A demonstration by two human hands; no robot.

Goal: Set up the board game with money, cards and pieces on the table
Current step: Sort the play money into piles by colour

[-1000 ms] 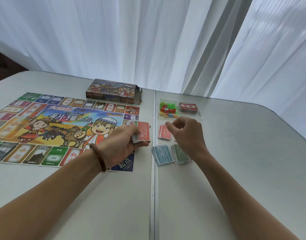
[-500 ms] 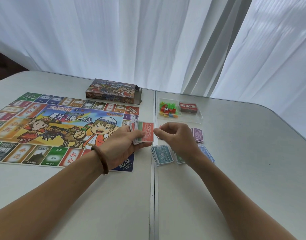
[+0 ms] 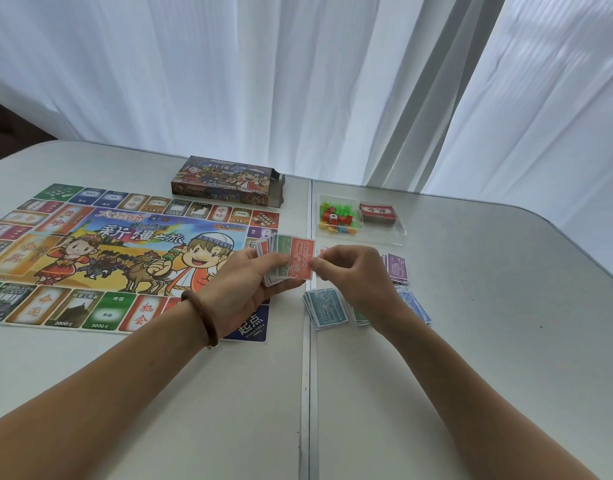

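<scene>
Presently, the game board (image 3: 125, 258) lies flat on the left half of the table (image 3: 471, 341) and reaches toward its left edge. The game box (image 3: 225, 180) stands beyond it near the far edge. Over the board's near right corner, the left hand (image 3: 242, 289), a bracelet (image 3: 202, 317) at its wrist, holds a fanned wad of banknotes (image 3: 277, 258), fingers curled beneath and thumb on top. The uppermost red note (image 3: 301, 259), marked 10000, has its long axis running away from the person. The right hand (image 3: 353, 271) pinches its right edge between thumb and forefinger. Right of the table's centre seam lie the sorted stacks: a teal pile (image 3: 325, 308) just beside the seam, a green pile (image 3: 360, 317) largely hidden under the right wrist, then a purple pile (image 3: 396, 268) and a blue pile (image 3: 414, 304). Toward the far edge, a clear tray (image 3: 398, 233) holds coloured pieces (image 3: 338, 218) and a card deck (image 3: 377, 211). Judgement: the note is due to be drawn off rightward, and the right hand is the nearer to the stacks. Any red pile is mostly hidden behind that hand.
</scene>
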